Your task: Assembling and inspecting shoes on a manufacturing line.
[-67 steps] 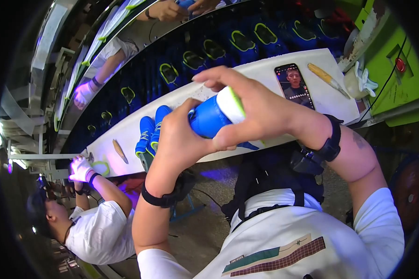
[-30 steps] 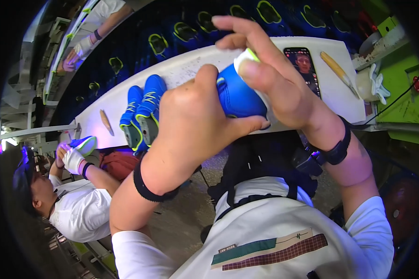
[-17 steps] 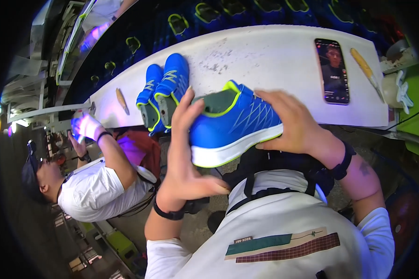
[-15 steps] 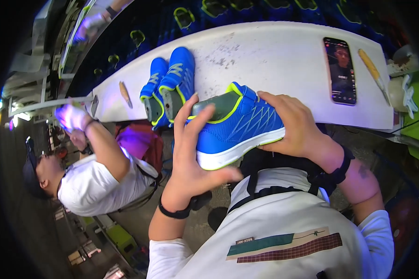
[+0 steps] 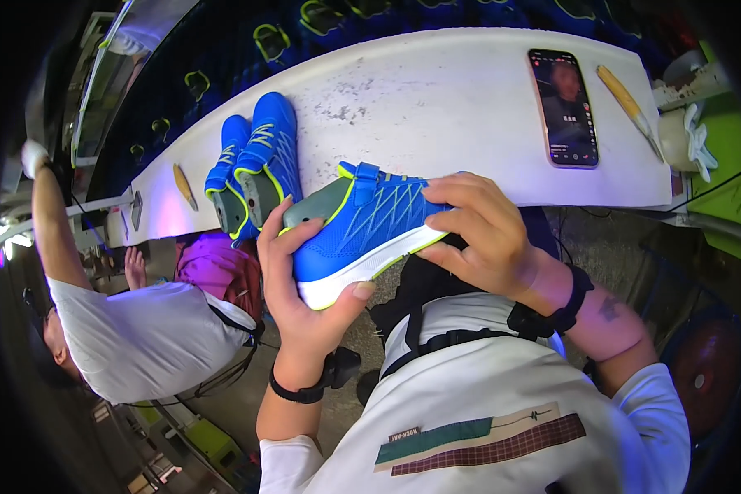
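Observation:
A blue sneaker (image 5: 346,235) with a white sole, lime trim and a dark green last inside is held between my two hands, just off the near edge of the white table. My left hand (image 5: 305,284) wraps the heel, with the thumb on the sole and fingers at the collar. At the toe, my right hand (image 5: 482,226) grips with the thumb below and fingers over the top, hiding the toe. Left of it, two matching sneakers stand side by side on the table, one blue sneaker (image 5: 276,136) in front of another blue sneaker (image 5: 229,160), both with lasts inside.
On the white table (image 5: 436,99) lie a phone (image 5: 564,107) with its screen lit, a wooden-handled tool (image 5: 626,103) and a smaller wooden-handled tool (image 5: 184,186). Beyond runs a dark rack with several lime-trimmed shoes (image 5: 272,41). A co-worker (image 5: 156,337) works at the left.
My left hand has closed its grip on the sneaker's heel. My right hand has shifted toward the toe. The co-worker's raised arm has swung away toward the far left.

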The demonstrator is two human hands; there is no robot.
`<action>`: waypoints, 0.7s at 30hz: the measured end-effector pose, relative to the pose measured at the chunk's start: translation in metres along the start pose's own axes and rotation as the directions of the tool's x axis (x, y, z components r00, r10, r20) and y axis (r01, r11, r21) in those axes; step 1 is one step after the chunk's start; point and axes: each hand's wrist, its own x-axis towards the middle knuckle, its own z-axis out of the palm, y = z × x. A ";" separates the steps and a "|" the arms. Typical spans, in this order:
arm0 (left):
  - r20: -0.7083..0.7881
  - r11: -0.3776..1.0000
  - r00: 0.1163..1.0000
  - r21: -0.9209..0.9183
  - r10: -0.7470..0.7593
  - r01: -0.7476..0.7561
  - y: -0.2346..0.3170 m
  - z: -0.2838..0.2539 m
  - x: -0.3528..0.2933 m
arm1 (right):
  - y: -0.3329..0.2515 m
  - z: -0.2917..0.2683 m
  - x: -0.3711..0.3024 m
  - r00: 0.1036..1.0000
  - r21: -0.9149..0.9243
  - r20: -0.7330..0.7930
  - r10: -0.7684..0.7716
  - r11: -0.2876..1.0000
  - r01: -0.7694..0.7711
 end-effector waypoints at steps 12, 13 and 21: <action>0.091 0.991 0.988 0.021 0.128 -0.130 -0.018 -0.004 -0.008 | 0.014 -0.019 0.017 0.923 0.291 0.297 0.243 0.898 -0.330; 0.093 0.993 0.989 0.022 0.117 -0.120 -0.019 -0.002 -0.010 | 0.017 -0.016 0.016 0.920 0.295 0.304 0.247 0.894 -0.338; 0.097 0.994 0.993 -0.093 0.072 -0.063 -0.036 -0.010 0.033 | 0.024 -0.011 0.035 0.907 0.099 0.368 0.205 0.961 -0.257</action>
